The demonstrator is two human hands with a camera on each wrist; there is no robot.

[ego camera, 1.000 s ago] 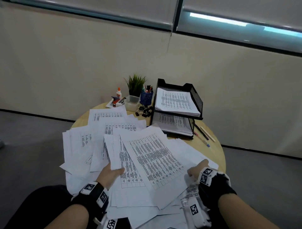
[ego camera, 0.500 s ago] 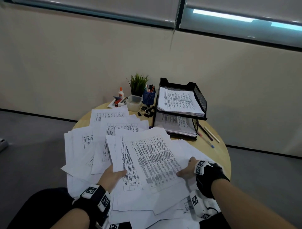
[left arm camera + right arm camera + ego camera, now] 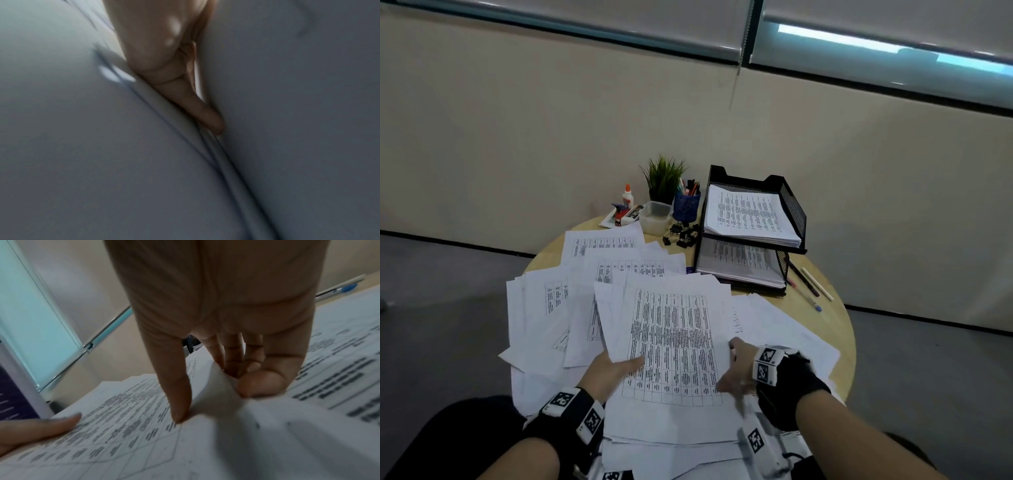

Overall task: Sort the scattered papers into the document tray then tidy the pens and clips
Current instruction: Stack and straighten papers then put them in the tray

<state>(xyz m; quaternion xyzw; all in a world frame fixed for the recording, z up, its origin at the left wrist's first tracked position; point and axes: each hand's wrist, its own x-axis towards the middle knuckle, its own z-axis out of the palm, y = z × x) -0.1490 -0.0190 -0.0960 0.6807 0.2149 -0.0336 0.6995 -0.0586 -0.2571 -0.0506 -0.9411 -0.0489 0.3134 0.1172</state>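
- The top sheet [image 3: 674, 346] lies on the heap of papers [image 3: 544, 308] at the near edge of the table [image 3: 835, 329], and I hold it from both sides.
- My left hand [image 3: 613, 371] grips its left edge, thumb on the print and fingers tucked under; the left wrist view shows a finger [image 3: 205, 116] wedged between layers.
- My right hand [image 3: 736, 370] pinches its right edge: thumb [image 3: 179, 395] pressed on the print, the other fingers [image 3: 261, 382] curled under a lifted corner.
- Done so far, as I judge: both tiers of the tray [image 3: 791, 205] at the far right edge already hold stacks.
- Left: most of the papers, fanned over the near and left half of the table, some hanging past the near edge.
- Pens [image 3: 808, 284] lie loose just right of the tray, near the right edge; clips [image 3: 683, 234] sit in a pile just left of it. Neither is tidied.
- The cup [image 3: 686, 205], tub [image 3: 655, 217], plant [image 3: 664, 178] and glue [image 3: 627, 197] crowd the far edge.
- Room: bare table shows only along the right edge and in a strip before the tray, so I think the sheet should go up and over, not slide.
- Overhanging sheets at the near edge may slip off if I drag the heap.
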